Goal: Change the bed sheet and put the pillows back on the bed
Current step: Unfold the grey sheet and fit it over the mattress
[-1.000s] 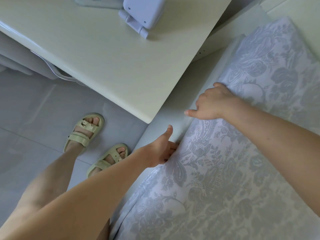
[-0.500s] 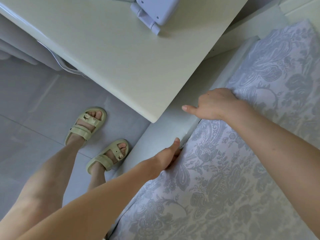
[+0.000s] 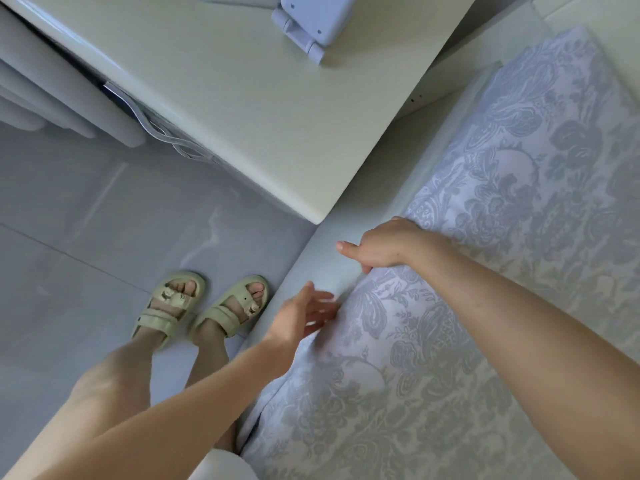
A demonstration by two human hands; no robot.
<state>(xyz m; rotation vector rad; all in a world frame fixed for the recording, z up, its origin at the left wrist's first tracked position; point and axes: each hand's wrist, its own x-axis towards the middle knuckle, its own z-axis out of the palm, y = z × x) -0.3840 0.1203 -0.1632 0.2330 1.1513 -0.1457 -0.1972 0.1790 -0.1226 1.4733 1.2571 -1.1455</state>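
Observation:
A grey-and-white floral bed sheet [image 3: 485,306] covers the mattress on the right. Its left edge lies along the pale bed frame rail [image 3: 332,261]. My right hand [image 3: 384,247] grips that edge of the sheet, fingers curled over it and thumb pointing left. My left hand [image 3: 304,313] is blurred, held flat with fingers apart, its fingertips at the sheet's edge just below the right hand; it holds nothing. No pillows are in view.
A cream desk [image 3: 242,98] juts toward the bed, its corner close above my right hand. A lilac folding device [image 3: 311,22] sits on it; cables [image 3: 152,129] hang under its edge. My sandalled feet [image 3: 201,306] stand on grey floor tiles beside the bed.
My left hand has opened and slid down along the sheet's edge. My feet have stepped closer to the bed. My right hand keeps its hold on the sheet's edge.

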